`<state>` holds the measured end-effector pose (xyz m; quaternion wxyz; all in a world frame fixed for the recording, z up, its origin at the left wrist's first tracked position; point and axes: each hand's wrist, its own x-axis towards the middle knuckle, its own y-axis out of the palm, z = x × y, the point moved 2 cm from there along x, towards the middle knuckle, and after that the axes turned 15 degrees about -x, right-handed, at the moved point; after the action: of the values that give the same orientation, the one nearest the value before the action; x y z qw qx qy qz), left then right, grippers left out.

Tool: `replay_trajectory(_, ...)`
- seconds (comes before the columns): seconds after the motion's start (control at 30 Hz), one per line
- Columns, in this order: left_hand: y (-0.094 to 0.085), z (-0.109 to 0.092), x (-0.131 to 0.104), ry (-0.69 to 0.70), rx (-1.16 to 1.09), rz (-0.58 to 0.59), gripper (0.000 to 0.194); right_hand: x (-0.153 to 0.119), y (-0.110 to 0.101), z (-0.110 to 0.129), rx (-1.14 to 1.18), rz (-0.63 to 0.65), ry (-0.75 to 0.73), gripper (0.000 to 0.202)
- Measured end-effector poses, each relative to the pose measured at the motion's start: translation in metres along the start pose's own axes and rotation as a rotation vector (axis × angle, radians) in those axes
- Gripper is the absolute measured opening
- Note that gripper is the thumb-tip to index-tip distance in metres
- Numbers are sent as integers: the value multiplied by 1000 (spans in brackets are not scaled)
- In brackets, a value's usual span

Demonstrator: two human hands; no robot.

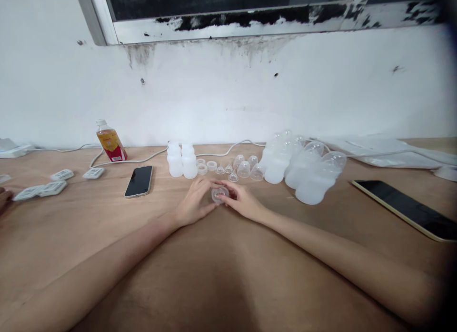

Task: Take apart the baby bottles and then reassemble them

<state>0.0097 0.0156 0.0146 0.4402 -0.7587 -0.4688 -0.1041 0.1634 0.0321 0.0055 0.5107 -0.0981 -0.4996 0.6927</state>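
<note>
Both hands meet around a small clear round piece [219, 195] at the middle of the wooden table. My left hand [195, 201] curls round its left side, thumb at the near edge. From the right, my right hand [241, 200] grips it, with the thumb over its face. Just behind stand two frosted bottles [182, 160], white rings [211, 166], small clear nipples [233, 176] and several clear domed caps [243, 169]. To the right are several frosted bottles with clear caps [314, 186], some tilted.
A phone [139, 181] lies at left, a larger phone [410, 208] at right. Behind are a drink bottle [111, 142], a white cable [143, 159] and a plastic bag [374, 151]. Label stacks [53, 187] lie near another person's hand [4, 198].
</note>
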Motion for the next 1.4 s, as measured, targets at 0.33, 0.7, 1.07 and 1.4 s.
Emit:
replay_trajectory(0.33, 2, 13, 2, -229, -197, -146, 18, -3, -3, 8, -60, -12, -75, 29)
replay_trajectory(0.7, 9, 9, 2, -296, -138, -167, 13, -2, 0, 4, -231, -19, -118, 25)
replay_trajectory(1.07, 7, 11, 2, -212, 6, -161, 6, -5, -1, 11, -253, -37, -122, 22)
replay_trajectory(1.4, 7, 6, 1, -179, 35, -150, 11, -5, 1, 10, -248, -100, -123, 22)
